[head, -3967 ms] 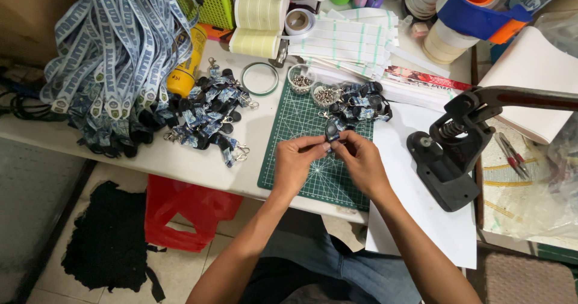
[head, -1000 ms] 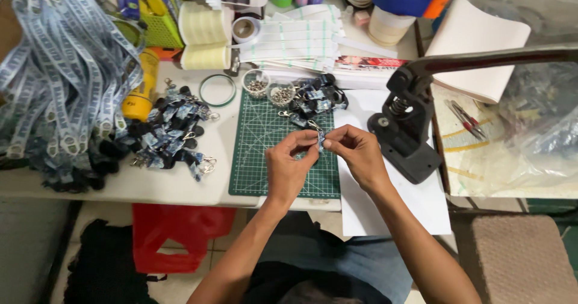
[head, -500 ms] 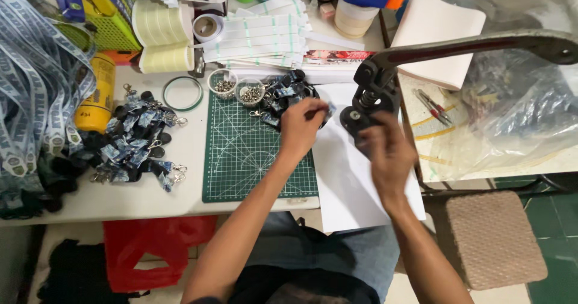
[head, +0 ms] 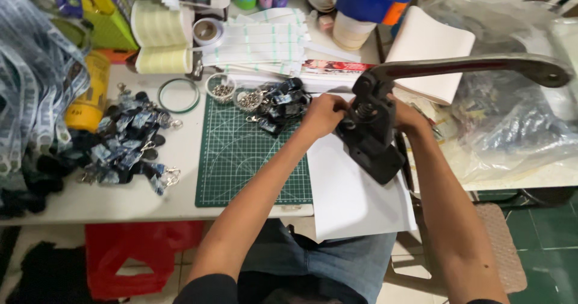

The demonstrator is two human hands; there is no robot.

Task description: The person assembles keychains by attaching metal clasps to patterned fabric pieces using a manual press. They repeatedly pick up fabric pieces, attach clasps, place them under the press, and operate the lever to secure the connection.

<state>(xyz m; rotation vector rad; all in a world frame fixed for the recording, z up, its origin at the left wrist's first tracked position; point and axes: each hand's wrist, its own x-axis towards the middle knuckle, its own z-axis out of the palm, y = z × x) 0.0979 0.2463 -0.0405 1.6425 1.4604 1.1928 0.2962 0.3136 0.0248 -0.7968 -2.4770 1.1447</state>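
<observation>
Your left hand (head: pixel 322 114) sits at the left side of the black cast-metal hand press (head: pixel 373 141), fingers curled in toward the die area. Whatever they pinch is hidden between knuckles and press head; can't tell what it is or whether they're closed on it. Your right hand (head: pixel 409 116) is mostly behind the press body, only the back of it and the wrist showing. Finger state there: can't tell.

The press stands on a white paper sheet (head: pixel 355 201) at the table's right end, just right of the green gridded cutting mat (head: pixel 253 159). Its base runs diagonally, low end toward you and to the right. Its long dark-red-and-grey lever handle (head: pixel 475 68) lies roughly horizontal, pointing right, tip near the frame edge, above a crumpled clear plastic bag (head: pixel 518 123).

Just left of your left hand: a heap of dark lanyard clips with metal hooks (head: pixel 280 105), touching the mat's top edge, beside two small round tins of silver rivets (head: pixel 235 93). A second heap of clips (head: pixel 132 144) lies left of the mat. A bundle of blue-grey printed lanyards (head: pixel 33 81) is cut off by the left edge. A red plastic stool (head: pixel 138 256) is partly hidden under the table.
</observation>
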